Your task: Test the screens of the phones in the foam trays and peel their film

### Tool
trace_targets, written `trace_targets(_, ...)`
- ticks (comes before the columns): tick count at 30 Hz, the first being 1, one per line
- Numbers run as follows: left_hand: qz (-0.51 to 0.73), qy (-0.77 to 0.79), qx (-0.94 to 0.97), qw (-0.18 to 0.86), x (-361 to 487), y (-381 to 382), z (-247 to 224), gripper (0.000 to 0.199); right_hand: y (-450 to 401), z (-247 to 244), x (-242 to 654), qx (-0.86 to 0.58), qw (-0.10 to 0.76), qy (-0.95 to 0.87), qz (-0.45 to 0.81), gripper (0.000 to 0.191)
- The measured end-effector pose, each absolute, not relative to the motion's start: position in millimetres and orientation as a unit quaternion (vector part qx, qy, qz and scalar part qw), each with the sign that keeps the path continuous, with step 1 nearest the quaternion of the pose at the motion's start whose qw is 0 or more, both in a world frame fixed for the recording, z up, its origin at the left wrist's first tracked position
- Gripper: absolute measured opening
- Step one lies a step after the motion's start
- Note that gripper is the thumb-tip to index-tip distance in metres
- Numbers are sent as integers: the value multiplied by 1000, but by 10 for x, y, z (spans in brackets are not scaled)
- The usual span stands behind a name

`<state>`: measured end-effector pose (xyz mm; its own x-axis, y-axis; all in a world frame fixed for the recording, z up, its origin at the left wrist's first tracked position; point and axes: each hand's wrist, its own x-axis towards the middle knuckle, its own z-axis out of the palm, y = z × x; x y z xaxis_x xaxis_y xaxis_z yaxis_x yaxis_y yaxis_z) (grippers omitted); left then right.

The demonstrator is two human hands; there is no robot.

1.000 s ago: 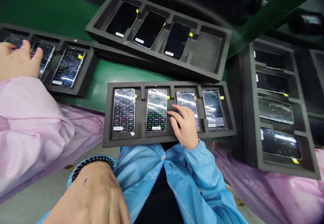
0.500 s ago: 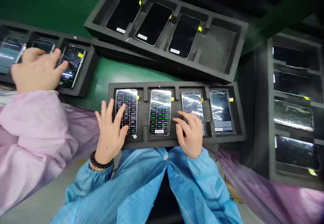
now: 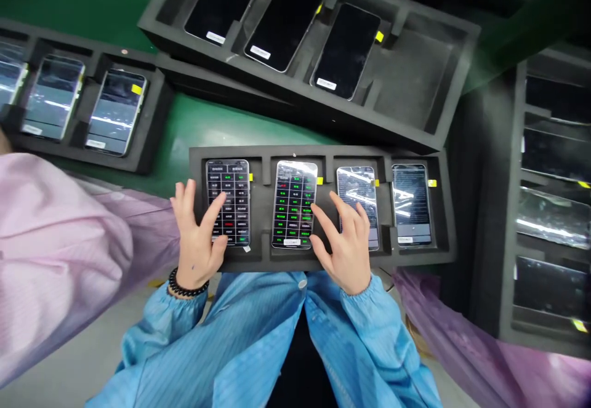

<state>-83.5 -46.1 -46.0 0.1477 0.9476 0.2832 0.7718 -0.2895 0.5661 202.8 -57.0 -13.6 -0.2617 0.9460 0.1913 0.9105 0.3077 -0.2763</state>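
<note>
A black foam tray (image 3: 263, 260) lies before me with several smartphones in its slots. My left hand (image 3: 196, 239) is spread over the leftmost phone (image 3: 240, 205), its index finger and thumb on or just above the screen, which shows a grid of cells with green and red text. My right hand (image 3: 346, 242) has its fingers apart; index fingertip and thumb reach the right edge of the second phone (image 3: 293, 205), which shows a similar grid, mostly green. Partly under that hand is the third phone (image 3: 355, 180). At the right end sits a fourth phone (image 3: 410, 202) with small lines of text.
Behind stands a larger foam tray (image 3: 443, 140) with dark-screened phones (image 3: 346, 51). Another tray (image 3: 148, 143) with phones is at left, beside a co-worker's pink sleeve (image 3: 60, 260). At right, a tray (image 3: 512, 309) holds more phones; a purple sleeve (image 3: 462, 322) is below.
My right hand has opened and its index finger has moved to the second phone, whose list has scrolled. The co-worker's hand at left has withdrawn from the phones. The view has shifted slightly.
</note>
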Motion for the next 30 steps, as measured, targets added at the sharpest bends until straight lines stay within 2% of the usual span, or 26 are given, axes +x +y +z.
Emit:
trace_targets(13,254,560,780,115,-861,-450,-481,49,-585,-205,2049,-584,195,-785,62,38)
trace_targets(17,255,575,768,122,-841,-439,-470,53,-610,-203,2066,-576,254,-774,61,37)
trace_targets(20,333,621,694,149,-868,-477,-384,66,-632,-157,2247,-607,331,-720,51,37)
trace_targets(22,376,669,618,167,-923,-544,-318,66,-657,-123,2487,-663,352,-660,21,38)
trace_targets(26,330,761,494,260,-1080,-712,-315,57,-754,-143,3066,-761,315,-565,-45,52)
trace_targets(30,316,762,421,377,-1182,-753,-478,62,-819,-259,3384,-816,271,-511,-18,64)
